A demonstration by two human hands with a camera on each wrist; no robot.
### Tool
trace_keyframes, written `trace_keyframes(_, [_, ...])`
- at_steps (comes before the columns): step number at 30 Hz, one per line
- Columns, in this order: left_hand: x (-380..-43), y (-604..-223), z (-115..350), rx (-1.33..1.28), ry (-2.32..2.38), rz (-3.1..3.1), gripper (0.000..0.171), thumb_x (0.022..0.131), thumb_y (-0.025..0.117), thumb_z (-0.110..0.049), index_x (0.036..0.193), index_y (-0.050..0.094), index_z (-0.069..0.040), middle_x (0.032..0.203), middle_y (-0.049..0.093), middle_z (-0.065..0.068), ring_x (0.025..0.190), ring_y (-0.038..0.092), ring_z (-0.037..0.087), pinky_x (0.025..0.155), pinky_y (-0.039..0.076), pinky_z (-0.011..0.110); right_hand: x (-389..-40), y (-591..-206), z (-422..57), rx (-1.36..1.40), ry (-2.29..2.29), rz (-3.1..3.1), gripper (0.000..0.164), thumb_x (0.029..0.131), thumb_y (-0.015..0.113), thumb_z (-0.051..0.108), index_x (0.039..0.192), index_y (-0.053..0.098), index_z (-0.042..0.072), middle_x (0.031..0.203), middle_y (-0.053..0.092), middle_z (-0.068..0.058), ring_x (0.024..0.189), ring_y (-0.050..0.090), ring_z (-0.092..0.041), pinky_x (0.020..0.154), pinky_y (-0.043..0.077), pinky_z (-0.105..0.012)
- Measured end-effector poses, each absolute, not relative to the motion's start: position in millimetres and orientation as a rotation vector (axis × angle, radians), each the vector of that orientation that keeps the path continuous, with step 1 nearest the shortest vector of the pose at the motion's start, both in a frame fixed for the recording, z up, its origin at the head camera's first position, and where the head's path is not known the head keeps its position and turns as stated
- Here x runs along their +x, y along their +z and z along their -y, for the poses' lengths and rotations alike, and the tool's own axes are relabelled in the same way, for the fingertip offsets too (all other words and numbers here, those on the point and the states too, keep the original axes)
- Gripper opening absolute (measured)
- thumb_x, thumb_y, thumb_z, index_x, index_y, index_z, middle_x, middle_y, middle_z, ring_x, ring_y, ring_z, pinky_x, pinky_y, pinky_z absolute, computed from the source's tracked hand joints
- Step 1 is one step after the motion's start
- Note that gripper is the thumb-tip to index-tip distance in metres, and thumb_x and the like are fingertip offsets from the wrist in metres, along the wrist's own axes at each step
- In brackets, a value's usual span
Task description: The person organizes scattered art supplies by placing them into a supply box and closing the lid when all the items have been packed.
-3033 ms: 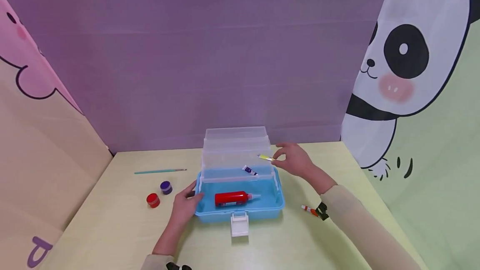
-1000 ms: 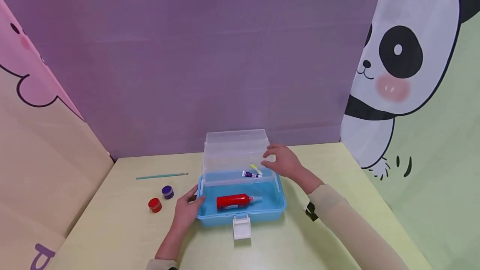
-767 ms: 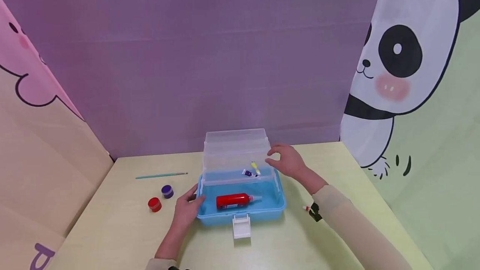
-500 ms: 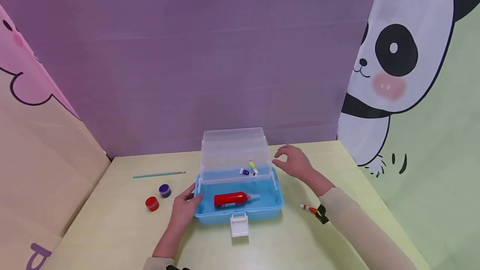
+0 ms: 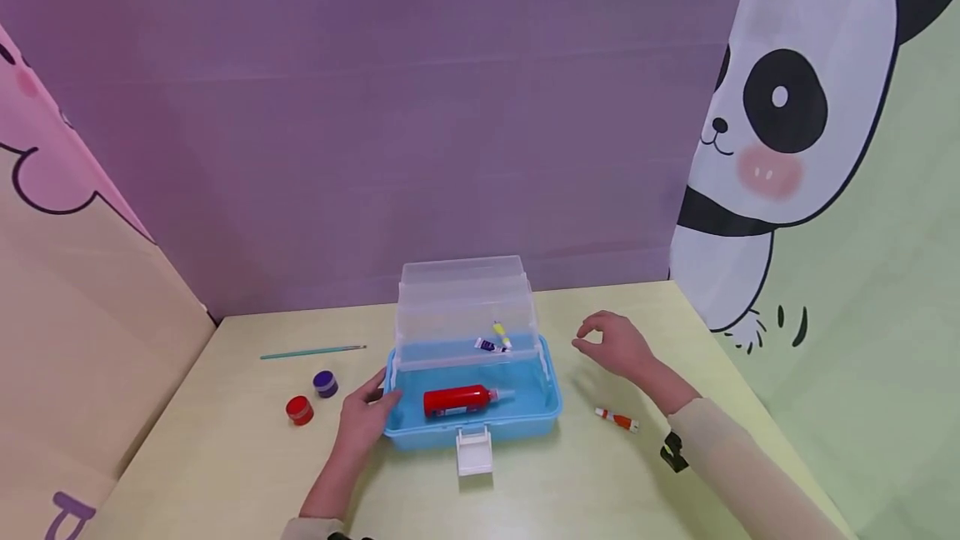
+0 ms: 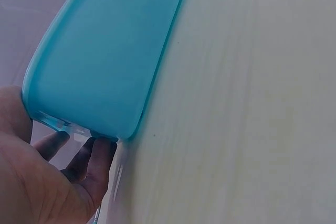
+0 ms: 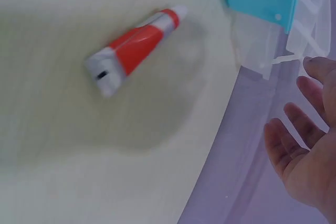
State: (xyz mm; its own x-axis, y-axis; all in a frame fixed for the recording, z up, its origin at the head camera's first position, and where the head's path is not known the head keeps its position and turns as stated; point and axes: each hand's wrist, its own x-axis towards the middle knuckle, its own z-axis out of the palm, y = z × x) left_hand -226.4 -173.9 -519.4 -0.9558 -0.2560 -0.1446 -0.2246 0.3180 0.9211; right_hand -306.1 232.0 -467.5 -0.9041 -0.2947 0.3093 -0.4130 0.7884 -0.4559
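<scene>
My left hand (image 5: 363,419) grips the left end of a light blue box (image 5: 517,432), thumb over its rim and the other fingers outside. The box's clear lid (image 5: 461,298) stands raised at the back. Inside lies a red squeeze bottle (image 5: 456,399) with a clear nozzle. Behind it, seen at the lid, are a purple-and-white paint tube (image 5: 491,345) and a yellow paint tube (image 5: 502,333). My right hand (image 5: 617,346) hovers right of the box, fingers loosely bent and holding nothing. On the table below it lies an orange-red paint tube (image 7: 139,45) with a white cap.
On the left of the table (image 5: 225,457) lie a teal paintbrush (image 5: 313,352), a purple-lidded paint pot (image 5: 326,383) and a red paint pot (image 5: 299,410). A white latch (image 5: 474,452) hangs from the box's front. A purple backdrop (image 5: 450,107) stands behind the table.
My right hand let go of the yellow paint tube, which now lies by the purple one, and moved right, away from the box. My left hand kept its grip on the box.
</scene>
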Motion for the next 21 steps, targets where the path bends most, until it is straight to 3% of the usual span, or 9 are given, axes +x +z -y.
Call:
trace_keyframes(12, [-227,-521,176,0.451,-1.75,2.534,0.059,0.095,0.061,-0.024,0.149,0.04,-0.014,0.137,0.045,0.027,0.125,0.042,0.048,0.096,0.044,0.056,-280,-488,-260,0.553,0.779,2.797,0.004,0.085,0.075,0.02,0.084,0.074,0.016,0.098,0.067,-0.001,0.098,0.062,-0.029,0.079,0.052,-0.043])
trace_keyframes(21, [-226,-522,175,0.432,-1.726,2.537,0.058,0.094,0.062,-0.023,0.148,0.042,-0.014,0.13,0.05,0.026,0.118,0.048,0.044,0.095,0.046,0.053,-258,-493,-272,0.583,0.763,2.868,0.004,0.084,0.076,0.022,0.082,0.072,0.02,0.093,0.064,0.006,0.091,0.062,-0.024,0.077,0.051,-0.04])
